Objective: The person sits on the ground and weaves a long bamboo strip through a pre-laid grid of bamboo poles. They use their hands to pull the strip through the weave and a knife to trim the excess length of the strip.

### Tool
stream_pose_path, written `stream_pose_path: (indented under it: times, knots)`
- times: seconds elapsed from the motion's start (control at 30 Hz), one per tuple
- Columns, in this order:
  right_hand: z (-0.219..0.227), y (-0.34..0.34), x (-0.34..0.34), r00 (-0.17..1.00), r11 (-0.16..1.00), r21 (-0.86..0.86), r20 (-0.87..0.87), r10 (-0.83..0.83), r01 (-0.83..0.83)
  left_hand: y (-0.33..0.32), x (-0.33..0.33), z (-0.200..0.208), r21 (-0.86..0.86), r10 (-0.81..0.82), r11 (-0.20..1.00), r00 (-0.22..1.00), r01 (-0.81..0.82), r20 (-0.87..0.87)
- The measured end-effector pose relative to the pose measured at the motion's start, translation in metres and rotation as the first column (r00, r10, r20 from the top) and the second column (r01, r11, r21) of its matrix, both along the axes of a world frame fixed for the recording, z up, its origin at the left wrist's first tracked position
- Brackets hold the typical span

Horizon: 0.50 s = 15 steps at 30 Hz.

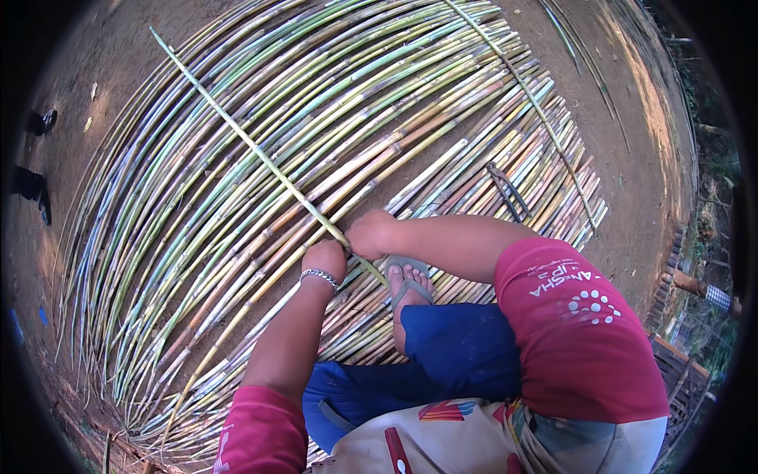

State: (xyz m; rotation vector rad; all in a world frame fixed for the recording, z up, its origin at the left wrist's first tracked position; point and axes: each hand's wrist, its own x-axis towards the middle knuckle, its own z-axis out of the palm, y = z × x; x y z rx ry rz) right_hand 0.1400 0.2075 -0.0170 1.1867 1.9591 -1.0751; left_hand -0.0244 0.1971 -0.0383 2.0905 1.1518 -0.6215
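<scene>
The left hand [325,261] and right hand [371,235] flank the near end of a green crosswise pole [253,146], which spans a layer of long poles [339,79] and juts past its far-left edge. With fingers mostly hidden, I cannot tell whether they grasp it.

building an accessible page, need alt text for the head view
A person's left hand and right hand are close together at a long green cane laid across rows of canes on the ground, beside a sandalled foot. A dark pincer-like tool lies farther right.

Bright daylight, fisheye-bent dark edges
</scene>
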Motion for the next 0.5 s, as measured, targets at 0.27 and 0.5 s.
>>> stream_pose_path:
  times: [0.27,0.5]
  knots:
    - [-0.005,-0.003,-0.007,0.979,0.977,-0.067,-0.005,-0.203,0.202,-0.008,-0.014,-0.003,0.068,-0.028,0.997,0.999,0.026,0.030]
    - [0.015,0.005,-0.001,0.998,0.998,0.001,0.004,-0.055,0.055,-0.004,-0.015,0.006,0.042,-0.023,0.999,1.000,0.022,0.015]
